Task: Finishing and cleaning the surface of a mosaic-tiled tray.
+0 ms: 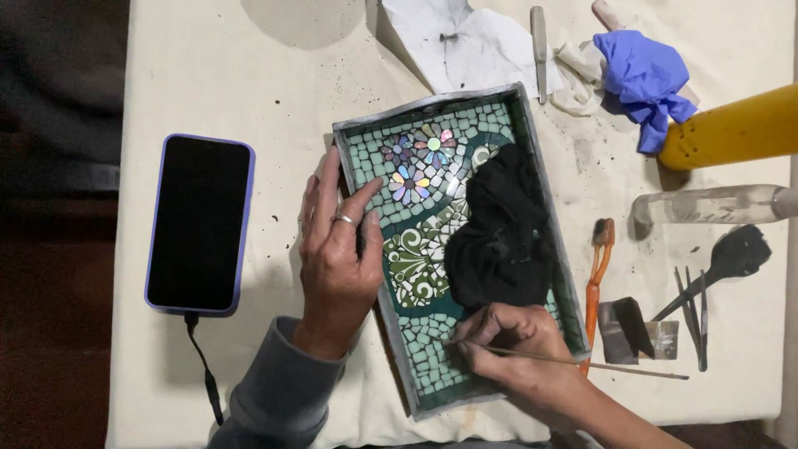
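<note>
Left hand (337,249) lies flat, fingers spread; right hand (511,345) pinched closed.

Phone (199,224) left of mosaic tray (349,137); cloth (499,233) in it, toothbrush (597,274) right

Craft table: mosaic tray (532,158), tools (692,312)

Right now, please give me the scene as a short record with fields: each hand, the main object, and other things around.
left hand: rests flat on the left edge of the mosaic tray, a ring on one finger
right hand: holds a thin stick, tip on the light green tiles
in tray: black cloth over the middle
left of tray: dark phone with cable
right of tray: orange toothbrush, black brush, blue glove
surface: cream cloth
</note>
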